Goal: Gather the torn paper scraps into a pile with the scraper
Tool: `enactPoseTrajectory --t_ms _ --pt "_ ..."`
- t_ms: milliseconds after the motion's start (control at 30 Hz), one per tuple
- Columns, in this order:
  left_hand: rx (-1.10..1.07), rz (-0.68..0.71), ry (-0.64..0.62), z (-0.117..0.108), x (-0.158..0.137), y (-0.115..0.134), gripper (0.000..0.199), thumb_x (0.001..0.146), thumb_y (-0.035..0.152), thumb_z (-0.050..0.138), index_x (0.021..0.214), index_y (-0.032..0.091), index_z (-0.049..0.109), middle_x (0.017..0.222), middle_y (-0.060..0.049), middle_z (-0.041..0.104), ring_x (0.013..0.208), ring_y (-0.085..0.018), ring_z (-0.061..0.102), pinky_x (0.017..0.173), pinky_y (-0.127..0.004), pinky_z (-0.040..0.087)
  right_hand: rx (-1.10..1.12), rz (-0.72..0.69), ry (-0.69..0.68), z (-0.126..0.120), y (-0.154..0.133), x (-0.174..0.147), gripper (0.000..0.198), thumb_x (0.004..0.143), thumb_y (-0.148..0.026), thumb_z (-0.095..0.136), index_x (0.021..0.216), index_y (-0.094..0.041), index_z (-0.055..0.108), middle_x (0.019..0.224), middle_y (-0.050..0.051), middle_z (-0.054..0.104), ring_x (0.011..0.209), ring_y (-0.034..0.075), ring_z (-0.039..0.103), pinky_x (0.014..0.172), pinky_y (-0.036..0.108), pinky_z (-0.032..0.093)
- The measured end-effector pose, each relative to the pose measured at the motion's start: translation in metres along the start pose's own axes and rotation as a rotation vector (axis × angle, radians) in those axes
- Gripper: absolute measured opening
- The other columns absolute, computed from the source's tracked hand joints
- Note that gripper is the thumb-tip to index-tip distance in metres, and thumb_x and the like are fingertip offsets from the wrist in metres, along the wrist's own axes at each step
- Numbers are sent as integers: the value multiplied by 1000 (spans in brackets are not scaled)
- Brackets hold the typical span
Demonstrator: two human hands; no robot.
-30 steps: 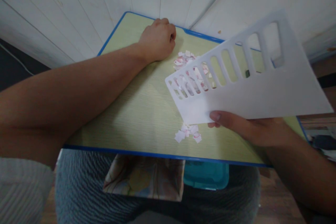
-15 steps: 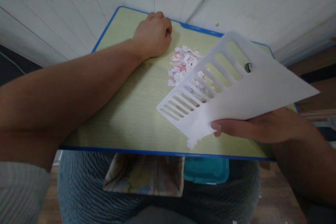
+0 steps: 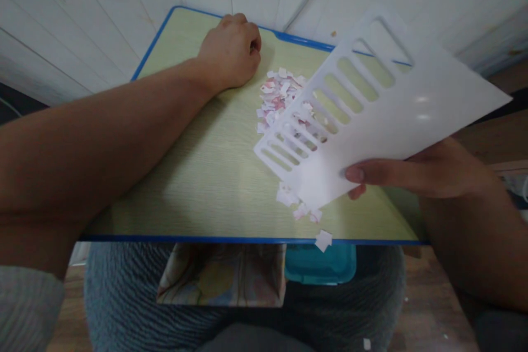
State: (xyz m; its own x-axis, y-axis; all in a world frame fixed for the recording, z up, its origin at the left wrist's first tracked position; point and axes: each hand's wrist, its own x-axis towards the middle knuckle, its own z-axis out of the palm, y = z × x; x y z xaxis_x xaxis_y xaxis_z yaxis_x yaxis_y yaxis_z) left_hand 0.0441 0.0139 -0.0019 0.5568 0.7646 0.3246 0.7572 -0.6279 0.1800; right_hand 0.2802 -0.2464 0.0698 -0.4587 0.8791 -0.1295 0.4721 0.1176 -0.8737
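Scraps [image 3: 303, 206] near the counter [image 3: 198, 176] edge may spill if my right hand [image 3: 412, 173], gripping the board [image 3: 371, 115], sweeps nearer; left hand [image 3: 231, 52] is fisted.

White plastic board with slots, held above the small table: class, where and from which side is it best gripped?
Grip the white slotted plastic board on its solid, unslotted part, from the near right edge, where the right hand pinches it now. That plain area is flat and unbroken, while the slotted end looks thin-ribbed and hangs low over the pink-and-white paper scraps on the green table.
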Motion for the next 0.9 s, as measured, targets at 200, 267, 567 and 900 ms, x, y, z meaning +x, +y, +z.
enactPoseTrajectory --t_ms 200,267,567,900 --pt "3 4 2 -1 2 -2 35 115 14 60 138 5 85 147 -24 74 151 -45 67 128 -58 57 -84 -13 38 -1 3 5 28 102 -46 91 80 -30 84 76 2 83 69 25 78 74 42 69" --pt "7 4 2 0 2 -2 35 115 15 60 138 5 85 148 -23 74 150 -44 67 128 -57 57 -102 2 19 0 3 7 28 104 -43 89 80 -29 84 76 1 83 69 23 78 73 39 68" --pt "-14 -2 3 2 1 -2 36 114 15 60 138 8 86 148 -21 74 151 -41 66 129 -54 55 -148 -9 77 5 3 10 27 103 -36 85 77 -27 86 73 -1 85 66 20 80 66 31 63" --pt "-12 -8 8 -1 0 0 36 113 14 60 137 8 86 148 -22 75 150 -42 67 126 -54 57 -57 -6 46 11 1 14 32 100 -45 92 75 -28 82 75 1 85 68 23 80 73 37 69"
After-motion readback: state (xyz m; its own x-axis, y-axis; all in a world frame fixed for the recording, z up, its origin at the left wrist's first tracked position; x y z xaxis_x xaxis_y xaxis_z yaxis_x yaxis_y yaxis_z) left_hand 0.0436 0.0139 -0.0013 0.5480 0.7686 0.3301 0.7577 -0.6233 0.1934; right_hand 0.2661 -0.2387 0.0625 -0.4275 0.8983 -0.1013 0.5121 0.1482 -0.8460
